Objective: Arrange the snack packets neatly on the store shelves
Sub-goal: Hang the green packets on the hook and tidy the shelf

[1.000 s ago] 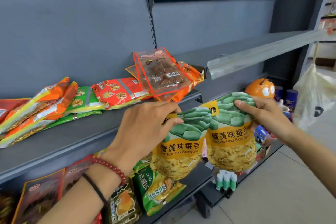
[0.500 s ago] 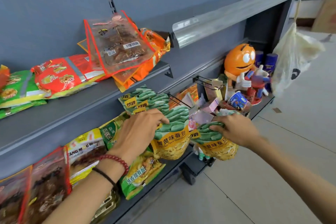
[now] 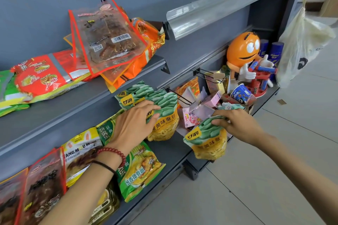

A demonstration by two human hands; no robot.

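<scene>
The person is working at the lower shelf [image 3: 172, 151] with both hands. The left hand [image 3: 135, 122] is pinching the green top of a bean packet [image 3: 164, 122] between thumb and fingers. This packet is standing upright on the lower shelf, and more packets of the same kind are standing just behind it, at 11 o'clock. I think the hand is holding the top so that the packet is not falling forward while it is being lined up with the others.

At 4 o'clock from there, the right hand [image 3: 237, 124] is gripping a second bean packet [image 3: 208, 142] by its crumpled top. This one is hanging in front of the shelf edge and is not resting on anything. It probably belongs beside the first, at its 3 o'clock, where a bare strip of shelf is showing.

Pink boxes [image 3: 193, 115] and a wire hook [image 3: 180, 97] are lying close to that place, so the packet may be catching on them. On the upper shelf [image 3: 73, 107], at 12 o'clock, a clear packet [image 3: 108, 40] is leaning on an untidy pile.
</scene>
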